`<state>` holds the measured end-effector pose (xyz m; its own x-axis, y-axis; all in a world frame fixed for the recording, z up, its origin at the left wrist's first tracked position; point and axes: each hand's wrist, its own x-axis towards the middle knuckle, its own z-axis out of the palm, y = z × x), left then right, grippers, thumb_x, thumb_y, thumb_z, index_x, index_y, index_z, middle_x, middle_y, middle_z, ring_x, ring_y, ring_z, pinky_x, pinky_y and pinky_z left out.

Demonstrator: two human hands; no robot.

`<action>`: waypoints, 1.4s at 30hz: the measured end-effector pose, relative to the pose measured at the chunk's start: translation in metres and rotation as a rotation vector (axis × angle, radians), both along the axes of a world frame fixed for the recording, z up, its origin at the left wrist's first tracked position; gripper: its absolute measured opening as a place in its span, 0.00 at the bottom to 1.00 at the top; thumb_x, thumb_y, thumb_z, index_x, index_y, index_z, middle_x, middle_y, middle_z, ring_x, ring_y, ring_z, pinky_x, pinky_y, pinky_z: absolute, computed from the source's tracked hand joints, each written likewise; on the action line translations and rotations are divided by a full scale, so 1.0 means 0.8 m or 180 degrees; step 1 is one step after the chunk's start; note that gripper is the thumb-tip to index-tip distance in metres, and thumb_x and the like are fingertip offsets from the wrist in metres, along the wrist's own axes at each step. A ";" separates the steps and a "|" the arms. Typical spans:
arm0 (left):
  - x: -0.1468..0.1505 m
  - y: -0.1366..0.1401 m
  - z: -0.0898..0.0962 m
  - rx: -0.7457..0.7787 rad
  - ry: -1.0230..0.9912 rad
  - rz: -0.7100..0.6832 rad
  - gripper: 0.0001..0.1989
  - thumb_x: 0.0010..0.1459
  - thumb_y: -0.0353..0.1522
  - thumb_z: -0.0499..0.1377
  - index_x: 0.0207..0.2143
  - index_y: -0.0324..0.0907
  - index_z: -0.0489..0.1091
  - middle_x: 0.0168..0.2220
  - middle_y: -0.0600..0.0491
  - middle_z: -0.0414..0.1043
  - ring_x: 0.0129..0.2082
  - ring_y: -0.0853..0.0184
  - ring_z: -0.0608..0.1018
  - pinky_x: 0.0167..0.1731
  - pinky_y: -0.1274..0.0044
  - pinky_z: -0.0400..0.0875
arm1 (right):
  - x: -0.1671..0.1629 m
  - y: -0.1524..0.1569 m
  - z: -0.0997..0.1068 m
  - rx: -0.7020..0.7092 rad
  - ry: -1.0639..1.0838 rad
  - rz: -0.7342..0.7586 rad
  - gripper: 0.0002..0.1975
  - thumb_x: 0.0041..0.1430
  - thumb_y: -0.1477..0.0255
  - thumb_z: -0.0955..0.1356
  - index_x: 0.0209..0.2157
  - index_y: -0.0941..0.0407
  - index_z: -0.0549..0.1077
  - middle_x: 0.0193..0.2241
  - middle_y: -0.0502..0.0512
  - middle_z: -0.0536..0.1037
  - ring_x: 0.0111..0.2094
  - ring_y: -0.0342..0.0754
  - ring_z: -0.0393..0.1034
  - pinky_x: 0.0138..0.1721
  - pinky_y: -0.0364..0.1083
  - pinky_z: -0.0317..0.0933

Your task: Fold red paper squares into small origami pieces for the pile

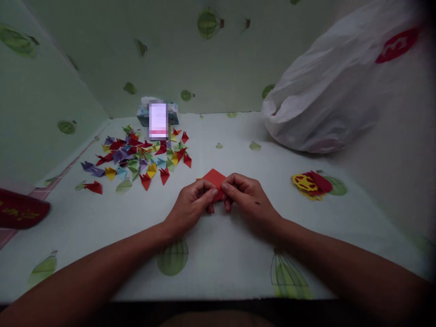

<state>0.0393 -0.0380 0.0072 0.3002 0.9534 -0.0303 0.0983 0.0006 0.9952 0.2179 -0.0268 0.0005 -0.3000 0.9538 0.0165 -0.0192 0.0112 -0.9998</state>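
Between my two hands is a red sheet of origami paper [213,176], its top corner pointing away from me. My left hand [195,202] pinches its left part between thumb and fingers. The right part is pinched in the same way by my right hand [247,195]. Both thumbs lie close together near the middle of the paper, and the fingers hide its lower part. A bit of yellow shows just behind the left hand; I cannot make out what it is. Many small folded paper pieces [134,156] in several colours lie spread at the back left.
A tissue box [174,113] with a lit phone [158,120] leaning on it stands at the back. A bulging white plastic bag [316,104] occupies the back right. Yellow and red paper cut-outs [308,184] lie at right, and a dark red object [23,209] at the left edge.
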 end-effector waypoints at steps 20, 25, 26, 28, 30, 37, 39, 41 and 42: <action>-0.002 0.002 0.000 -0.0007 0.0037 0.0063 0.15 0.63 0.41 0.60 0.29 0.40 0.70 0.22 0.57 0.68 0.23 0.71 0.69 0.28 0.77 0.63 | 0.000 -0.004 0.003 0.0615 -0.0658 -0.0043 0.10 0.65 0.68 0.66 0.28 0.54 0.70 0.18 0.46 0.72 0.21 0.43 0.66 0.28 0.45 0.59; -0.003 0.003 -0.001 -0.0155 -0.0034 -0.0049 0.15 0.62 0.42 0.61 0.31 0.40 0.72 0.22 0.56 0.69 0.23 0.71 0.70 0.28 0.77 0.63 | 0.000 -0.005 0.002 0.0762 -0.0771 -0.0086 0.10 0.65 0.69 0.66 0.28 0.54 0.70 0.18 0.47 0.71 0.22 0.43 0.66 0.29 0.45 0.59; -0.003 0.003 -0.001 -0.0152 -0.0042 -0.0058 0.15 0.62 0.42 0.62 0.31 0.40 0.72 0.23 0.56 0.70 0.23 0.71 0.70 0.28 0.77 0.64 | 0.000 -0.005 0.002 0.0719 -0.0728 -0.0086 0.10 0.65 0.68 0.66 0.28 0.54 0.70 0.18 0.46 0.71 0.22 0.43 0.66 0.29 0.45 0.59; -0.003 0.003 -0.001 -0.0131 -0.0061 -0.0047 0.14 0.61 0.42 0.62 0.30 0.40 0.71 0.22 0.57 0.70 0.24 0.71 0.70 0.28 0.77 0.64 | 0.000 -0.004 0.002 0.0558 -0.0598 -0.0054 0.10 0.65 0.67 0.66 0.28 0.54 0.69 0.18 0.46 0.71 0.21 0.43 0.66 0.28 0.45 0.59; -0.002 0.003 -0.002 -0.0094 -0.0034 -0.0018 0.14 0.61 0.41 0.62 0.30 0.40 0.71 0.22 0.57 0.69 0.23 0.71 0.70 0.28 0.77 0.63 | 0.000 -0.003 0.003 0.0368 -0.0459 0.0031 0.11 0.65 0.66 0.66 0.29 0.54 0.69 0.18 0.47 0.72 0.21 0.43 0.66 0.28 0.45 0.59; -0.003 0.001 0.000 0.0066 0.0141 -0.0124 0.15 0.64 0.41 0.59 0.30 0.39 0.71 0.23 0.56 0.69 0.25 0.71 0.71 0.29 0.77 0.65 | 0.001 0.002 0.003 0.0284 -0.0542 0.0160 0.14 0.65 0.63 0.68 0.26 0.55 0.69 0.17 0.47 0.72 0.21 0.43 0.65 0.27 0.45 0.58; -0.003 0.001 0.000 -0.0027 0.0039 -0.0137 0.15 0.66 0.41 0.57 0.34 0.39 0.71 0.24 0.55 0.71 0.26 0.71 0.72 0.30 0.77 0.67 | 0.001 0.002 0.002 0.0367 -0.0576 0.0017 0.14 0.65 0.64 0.67 0.26 0.55 0.68 0.17 0.47 0.71 0.21 0.43 0.64 0.27 0.45 0.58; -0.002 0.002 -0.001 -0.0137 -0.0075 -0.0062 0.14 0.65 0.43 0.58 0.36 0.39 0.70 0.25 0.55 0.72 0.25 0.70 0.73 0.30 0.77 0.68 | 0.001 0.001 0.001 0.0418 -0.0533 -0.0162 0.14 0.65 0.64 0.67 0.26 0.54 0.68 0.17 0.47 0.71 0.20 0.43 0.64 0.27 0.45 0.58; -0.002 0.003 -0.002 -0.0201 -0.0102 -0.0027 0.15 0.64 0.43 0.59 0.36 0.40 0.69 0.25 0.55 0.72 0.24 0.70 0.74 0.29 0.77 0.68 | 0.002 0.001 0.001 0.0435 -0.0500 -0.0243 0.14 0.66 0.64 0.67 0.27 0.54 0.67 0.17 0.46 0.71 0.20 0.43 0.64 0.26 0.45 0.57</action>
